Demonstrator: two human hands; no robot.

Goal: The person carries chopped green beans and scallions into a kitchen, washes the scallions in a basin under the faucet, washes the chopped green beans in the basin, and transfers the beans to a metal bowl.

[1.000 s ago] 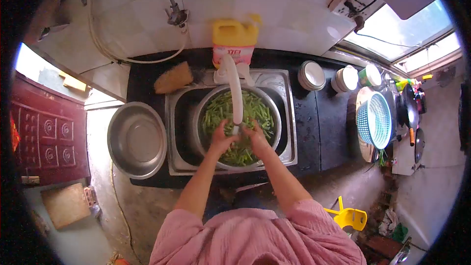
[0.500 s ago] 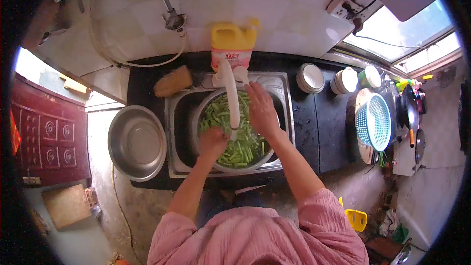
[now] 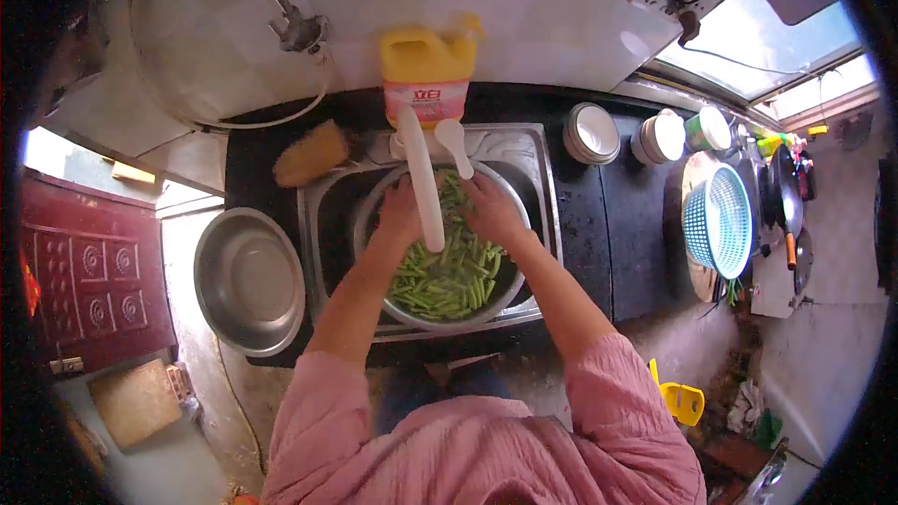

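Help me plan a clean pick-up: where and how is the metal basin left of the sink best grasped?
I'd pinch the outer left rim of the basin, coming from that side with the left hand, thumb inside, fingers beneath. It sits upright and that rim seems to jut past the counter's edge, leaving room below; the opposite rim lies close to the sink.

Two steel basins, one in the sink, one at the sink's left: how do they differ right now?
Contents: the sink basin holds cut green stalks; the left basin shows its bare bottom.
Place: the sink basin sits in the sink; the left basin is beside it.
Contact: both hands reach into the sink basin; neither touches the left basin.
Shared: round, open-topped, silvery metal.
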